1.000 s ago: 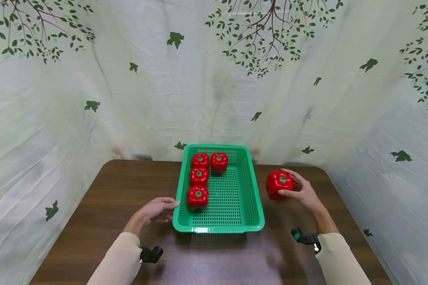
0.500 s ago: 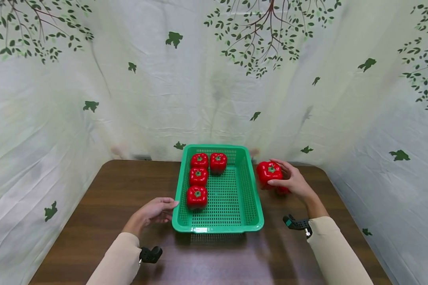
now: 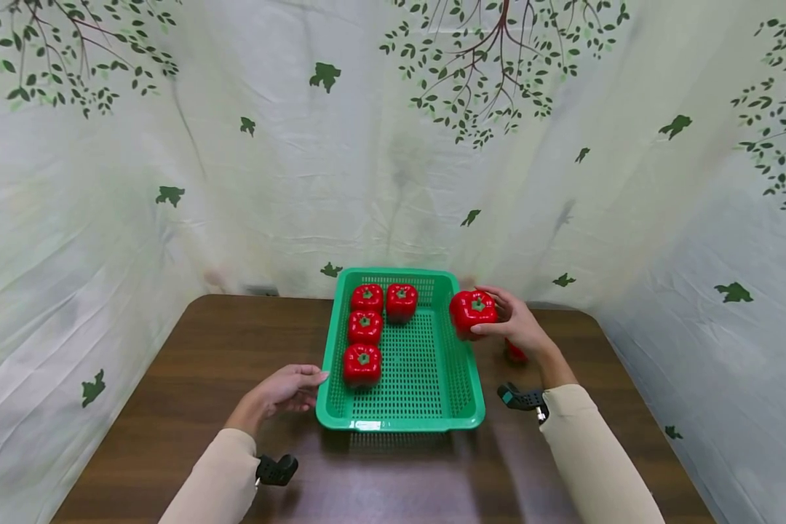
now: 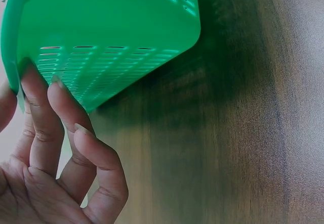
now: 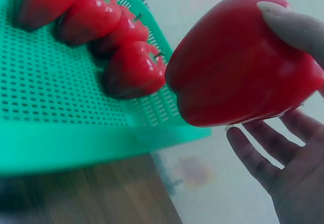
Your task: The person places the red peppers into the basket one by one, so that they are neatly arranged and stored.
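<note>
In the head view a green plastic basket (image 3: 399, 423) stands on the table. My left hand (image 3: 291, 389) pinches its left rim between thumb and fingers; the left wrist view shows fingertips (image 4: 63, 95) under the basket's edge. A glossy red bell pepper (image 3: 473, 313) with a green stem is held in my right hand (image 3: 520, 327), overlapping the basket's right rim. The right wrist view shows this pepper (image 5: 238, 62) raised beside the basket wall. Inside, three red peppers (image 3: 362, 364) line the left side, and another pepper (image 3: 402, 302) sits beside the farthest one.
Partly hidden behind my right wrist, another red pepper (image 3: 514, 353) lies on the brown wooden table (image 3: 399, 487). A pale cloth (image 3: 268, 182) printed with leaves hangs around the table's back and sides.
My right hand has carried the pepper left from the table's right side to the basket's right rim, uncovering another red pepper behind. The left hand stays at the rim.
</note>
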Tool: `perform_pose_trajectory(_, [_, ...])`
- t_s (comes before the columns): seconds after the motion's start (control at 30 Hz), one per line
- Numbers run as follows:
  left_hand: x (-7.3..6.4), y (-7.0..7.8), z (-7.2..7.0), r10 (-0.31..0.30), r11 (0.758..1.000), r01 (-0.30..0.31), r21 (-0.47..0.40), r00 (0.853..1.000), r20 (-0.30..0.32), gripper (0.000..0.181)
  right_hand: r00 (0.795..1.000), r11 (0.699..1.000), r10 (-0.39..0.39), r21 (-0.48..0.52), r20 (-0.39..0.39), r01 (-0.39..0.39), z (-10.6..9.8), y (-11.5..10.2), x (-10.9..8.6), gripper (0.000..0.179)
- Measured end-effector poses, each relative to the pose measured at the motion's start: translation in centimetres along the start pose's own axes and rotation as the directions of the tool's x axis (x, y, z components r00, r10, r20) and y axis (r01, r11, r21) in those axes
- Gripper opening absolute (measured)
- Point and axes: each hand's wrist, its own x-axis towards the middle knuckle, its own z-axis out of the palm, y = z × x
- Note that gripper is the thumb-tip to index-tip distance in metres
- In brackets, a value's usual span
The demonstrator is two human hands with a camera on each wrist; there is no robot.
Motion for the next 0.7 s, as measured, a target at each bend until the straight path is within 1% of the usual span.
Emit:
perform_pose_trajectory(0.23, [0.1,-0.1,0.0,0.004,1.000,-0.004,-0.006,1.000,-0.001,0.033,1.000,1.000,0.003,0.000,0.009,-0.003,1.4,-0.1,1.1,0.072])
perform_pose_trajectory(0.27, [0.1,-0.1,0.0,0.006,1.000,-0.006,-0.009,1.000,0.000,0.032,1.000,1.000,0.009,0.006,0.013,-0.009,1.7,-0.4,1.2,0.072])
perform_pose_trajectory(0.47, [0.3,-0.1,0.1,-0.005,1.000,0.005,-0.012,1.000,-0.008,0.029,0.999,0.999,0.025,0.021,0.024,-0.025,2.7,0.0,2.2,0.072])
perform_pose_trajectory(0.5, [0.3,-0.1,0.1,-0.008,1.000,0.008,-0.009,1.000,-0.009,0.030,0.999,1.000,0.020,0.022,0.026,-0.021,2.8,0.4,2.4,0.072])
perform_pose_trajectory(0.7, [0.1,-0.2,0.0,-0.009,1.000,0.008,-0.006,1.000,-0.013,0.031,0.998,1.000,0.017,0.023,0.058,-0.018,3.7,1.0,3.5,0.071])
